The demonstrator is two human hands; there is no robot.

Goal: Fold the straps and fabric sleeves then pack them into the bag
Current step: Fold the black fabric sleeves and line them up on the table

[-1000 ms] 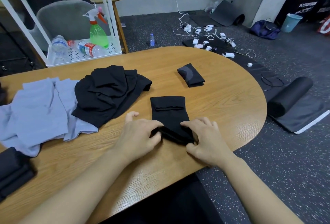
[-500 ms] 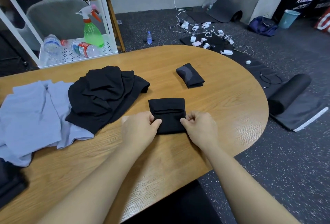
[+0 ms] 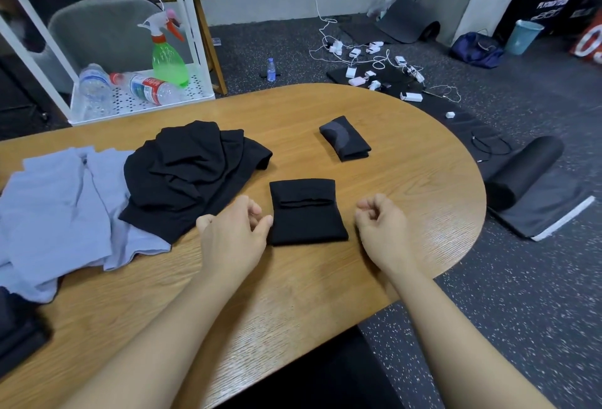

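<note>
Nearest the viewer, two bare forearms are seen reaching over the wooden tabletop (image 3: 325, 294). The left hand (image 3: 233, 236) is held with its fingers loosely curled, nothing being pinched in its grip; its fingertips lie just beside the left edge of the folded black sleeve (image 3: 308, 211), and whether they touch it cannot be told. The right hand (image 3: 382, 229) is likewise loosely curled with nothing in its grip, just clear of the sleeve's right edge. The sleeve is laid flat between the two hands, folded into a squarish packet with a seam running across it.

At about 10 o'clock from the sleeve a crumpled black garment (image 3: 192, 177) is piled, partly overlapping a pale blue-grey garment (image 3: 62, 209) spread at 9 o'clock. At the near left edge of the tabletop, around 8 o'clock, a dark fabric item (image 3: 16, 333) is partly cut off by the frame. At 1 o'clock, well apart, a second folded dark sleeve (image 3: 345, 138) with a grey curved pattern is set down.

Beyond the tabletop, at 11 o'clock, a white shelf (image 3: 143, 99) is seen carrying a green spray bottle (image 3: 169, 60) and plastic water bottles (image 3: 146, 87) lying on their sides. On the speckled floor, at 1 o'clock, white chargers and cables (image 3: 374, 63) are scattered, and at 3 o'clock a rolled dark mat (image 3: 524, 174) is lying.
</note>
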